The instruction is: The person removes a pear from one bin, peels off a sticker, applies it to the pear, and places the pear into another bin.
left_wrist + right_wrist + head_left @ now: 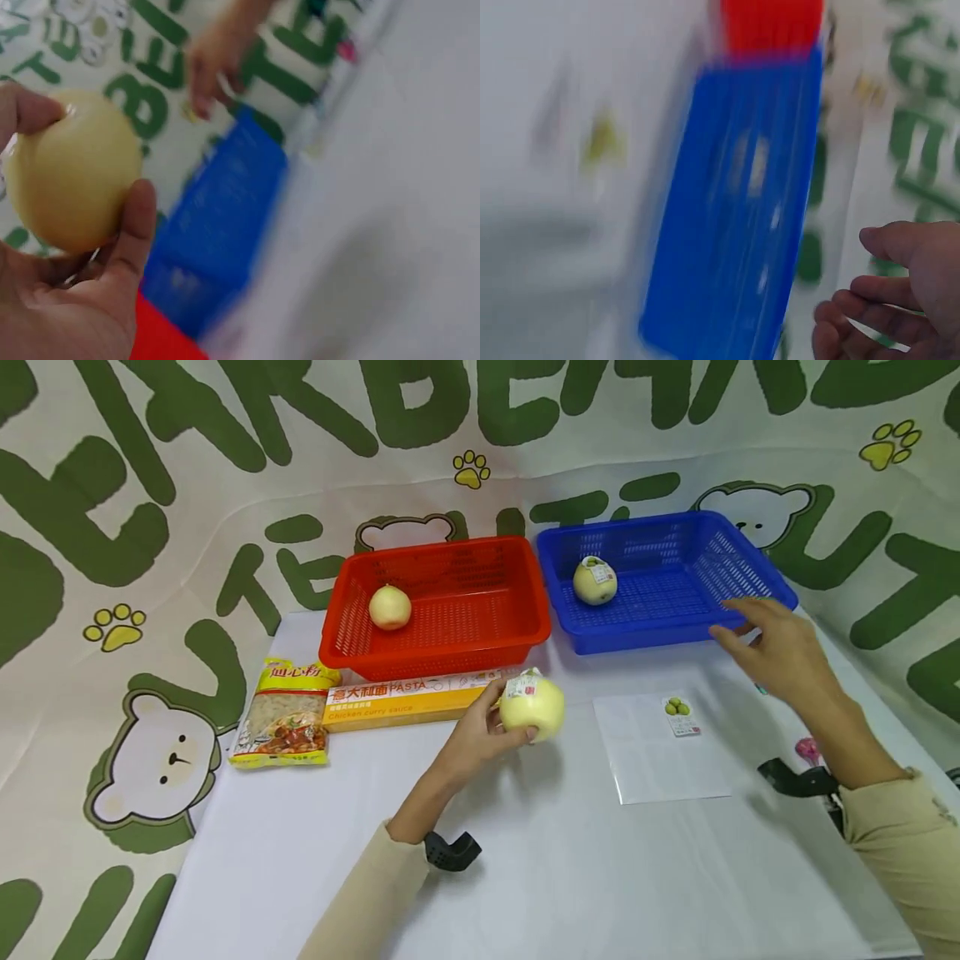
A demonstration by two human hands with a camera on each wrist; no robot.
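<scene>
My left hand [491,727] grips a pale yellow round fruit [532,704] with a sticker on top, lifted just above the white table; the left wrist view shows the fruit [71,169] held between thumb and fingers. My right hand [765,639] hovers empty with loose fingers by the near right corner of the blue basket [738,572]; the right wrist view is blurred. A similar fruit [595,581] with a label lies in the blue basket. Another pale fruit [390,607] sits in the red basket [517,635].
A yellow pasta box [405,700] and a bag of noodles [283,714] lie in front of the red basket. A clear sheet with a small fruit picture card [681,717] lies right of centre. The printed cloth backdrop [150,527] rises behind the table.
</scene>
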